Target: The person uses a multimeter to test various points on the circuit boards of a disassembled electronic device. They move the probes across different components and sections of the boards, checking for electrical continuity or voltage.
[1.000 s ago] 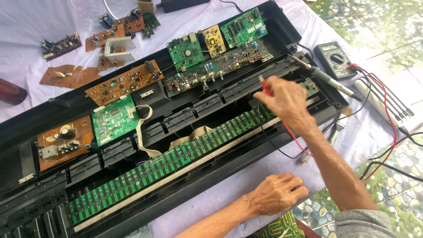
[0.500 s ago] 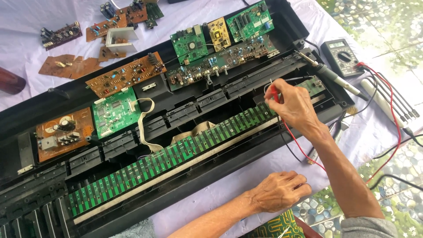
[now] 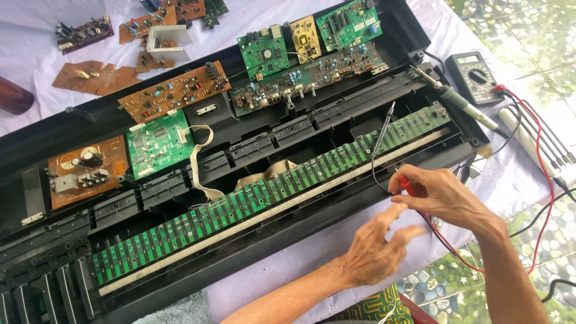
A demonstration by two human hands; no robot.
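Note:
My right hand [image 3: 441, 195] pinches a red test probe [image 3: 406, 183] near the front edge of an opened black keyboard case [image 3: 390, 33]. My left hand [image 3: 375, 249] hovers just below it, fingers spread, holding nothing. A black test probe [image 3: 383, 128] lies across the long green key-contact board [image 3: 264, 195], its lead curving toward my right hand. Red and black leads [image 3: 543, 156] run to a dark multimeter [image 3: 474, 75] at the right.
Several green and brown circuit boards [image 3: 159, 144] sit inside the case, and loose brown boards [image 3: 90, 75] lie on the white cloth behind. A soldering iron [image 3: 465, 105] rests on the case's right end. A white ribbon cable [image 3: 198, 165] loops mid-case.
My right hand has drawn back from the right end of the contact board to the front edge with the red probe. My left hand has lifted off the cloth and spread its fingers.

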